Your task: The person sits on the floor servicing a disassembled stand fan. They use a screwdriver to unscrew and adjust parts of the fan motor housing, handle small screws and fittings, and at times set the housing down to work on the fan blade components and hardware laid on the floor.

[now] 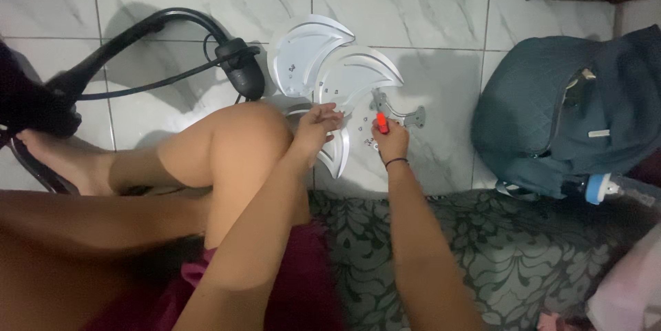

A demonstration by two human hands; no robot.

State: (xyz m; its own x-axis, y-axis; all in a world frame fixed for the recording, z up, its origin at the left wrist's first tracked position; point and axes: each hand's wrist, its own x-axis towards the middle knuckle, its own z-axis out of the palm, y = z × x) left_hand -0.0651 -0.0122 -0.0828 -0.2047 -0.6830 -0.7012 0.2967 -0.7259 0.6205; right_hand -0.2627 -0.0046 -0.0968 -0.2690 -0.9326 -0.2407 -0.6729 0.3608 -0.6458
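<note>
We see the left hand (315, 126) resting with loosely curled fingers on the white fan blades (330, 76), which lie on the marble floor (427, 0) just ahead of both hands. The right hand (391, 139) is closed around a red-handled screwdriver (381, 123), its tip down near small screws (368, 141) beside the blades. A grey metal bracket (406, 115) lies just beyond the right hand. A black fan stand (234, 62) sits past the left hand; a blue bag (551, 110) lies well right.
</note>
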